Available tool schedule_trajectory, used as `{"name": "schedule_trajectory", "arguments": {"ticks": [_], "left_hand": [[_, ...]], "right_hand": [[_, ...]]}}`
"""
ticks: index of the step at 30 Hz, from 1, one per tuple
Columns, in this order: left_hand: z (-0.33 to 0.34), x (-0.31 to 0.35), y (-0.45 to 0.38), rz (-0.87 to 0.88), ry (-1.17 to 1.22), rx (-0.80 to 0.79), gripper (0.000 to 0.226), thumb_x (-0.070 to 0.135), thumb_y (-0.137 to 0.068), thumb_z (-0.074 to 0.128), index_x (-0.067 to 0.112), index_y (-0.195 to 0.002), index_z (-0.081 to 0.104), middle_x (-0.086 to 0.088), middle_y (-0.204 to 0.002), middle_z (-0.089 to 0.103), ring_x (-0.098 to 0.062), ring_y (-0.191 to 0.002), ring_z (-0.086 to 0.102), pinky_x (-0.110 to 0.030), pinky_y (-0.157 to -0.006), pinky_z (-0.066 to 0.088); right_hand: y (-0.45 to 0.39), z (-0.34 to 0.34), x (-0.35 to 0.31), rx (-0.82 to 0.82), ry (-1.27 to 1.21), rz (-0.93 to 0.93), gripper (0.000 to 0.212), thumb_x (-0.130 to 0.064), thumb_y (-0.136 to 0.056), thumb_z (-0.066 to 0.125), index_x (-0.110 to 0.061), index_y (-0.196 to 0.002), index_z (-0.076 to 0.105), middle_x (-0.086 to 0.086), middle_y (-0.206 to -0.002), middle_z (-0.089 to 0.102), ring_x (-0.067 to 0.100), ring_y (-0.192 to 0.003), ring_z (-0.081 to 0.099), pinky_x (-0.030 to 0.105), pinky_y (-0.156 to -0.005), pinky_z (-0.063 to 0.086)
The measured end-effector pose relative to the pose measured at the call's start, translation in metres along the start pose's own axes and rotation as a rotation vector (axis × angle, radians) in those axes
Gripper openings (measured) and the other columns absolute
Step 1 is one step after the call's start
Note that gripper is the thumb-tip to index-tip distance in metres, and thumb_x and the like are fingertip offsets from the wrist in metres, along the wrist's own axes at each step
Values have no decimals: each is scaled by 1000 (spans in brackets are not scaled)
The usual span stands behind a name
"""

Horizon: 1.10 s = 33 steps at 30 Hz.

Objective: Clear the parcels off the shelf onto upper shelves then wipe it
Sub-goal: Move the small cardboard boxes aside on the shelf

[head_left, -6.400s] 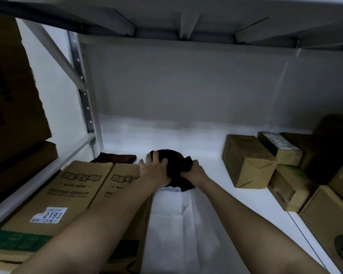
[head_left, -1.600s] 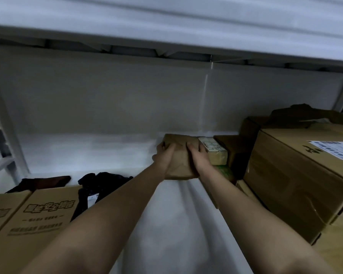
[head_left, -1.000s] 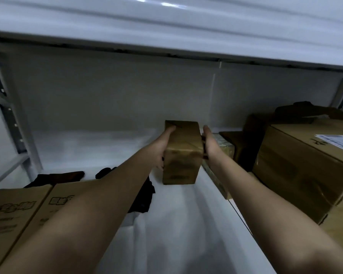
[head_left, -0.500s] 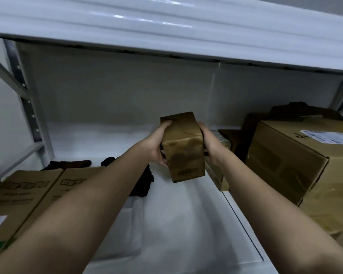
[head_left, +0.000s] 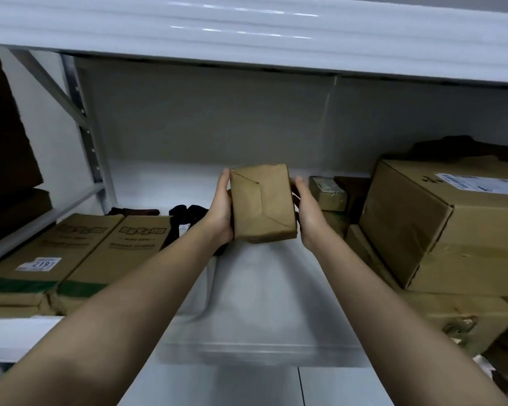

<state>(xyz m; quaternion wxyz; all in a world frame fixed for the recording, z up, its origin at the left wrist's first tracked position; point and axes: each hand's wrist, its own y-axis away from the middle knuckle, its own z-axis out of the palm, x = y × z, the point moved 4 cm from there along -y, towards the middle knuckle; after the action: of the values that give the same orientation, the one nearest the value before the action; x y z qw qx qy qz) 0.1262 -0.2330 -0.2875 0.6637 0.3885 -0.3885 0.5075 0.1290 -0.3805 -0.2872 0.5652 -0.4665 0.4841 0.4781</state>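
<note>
Holding: both hands grip one small brown parcel between them, lifted clear above the white shelf.
Left hand: palm flat against the parcel's left side, fingers reaching up along its edge and round behind it.
Right hand: pressed to the parcel's right side, fingers wrapped behind it, thumb pointing up.
Parcel: folded paper flaps face the camera; it is tilted slightly, with the top leaning away.
Shelf, left: two flat printed cartons lie side by side, one bearing a 2193 sticker; a dark cloth sits just behind them.
Shelf, right: a large cardboard box rests on other boxes, and a small labelled parcel lies near the right hand.
Above: the white upper shelf spans the view.
</note>
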Motion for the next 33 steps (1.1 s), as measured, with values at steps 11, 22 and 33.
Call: {"name": "schedule_trajectory", "arguments": {"ticks": [11,22,33], "left_hand": [[-52,27,46,111,30,140,70,73,-84,38,19,-123,62,-10,-115,69,-26,-101,68,-41,-87,52],[-121,62,77,5,-159,172,49,62,-89,45,19,-93,67,-9,-89,71,-25,-87,65,-35,-70,48],[-163,46,82,-80,-202,155,47,60,-89,47,19,-95,69,-8,-94,71,-24,-90,64,-36,-74,48]], "right_hand": [[38,68,-5,-97,85,-169,46,-48,-100,35,-31,-142,38,-9,-142,43,10,-129,41,32,-111,33],[49,146,10,-186,69,70,92,-85,-61,37,-33,-137,45,-2,-135,52,19,-120,53,43,-104,43],[53,167,56,-97,135,176,86,-93,-51,37,-35,-107,68,-3,-111,69,18,-102,65,39,-93,51]]}}
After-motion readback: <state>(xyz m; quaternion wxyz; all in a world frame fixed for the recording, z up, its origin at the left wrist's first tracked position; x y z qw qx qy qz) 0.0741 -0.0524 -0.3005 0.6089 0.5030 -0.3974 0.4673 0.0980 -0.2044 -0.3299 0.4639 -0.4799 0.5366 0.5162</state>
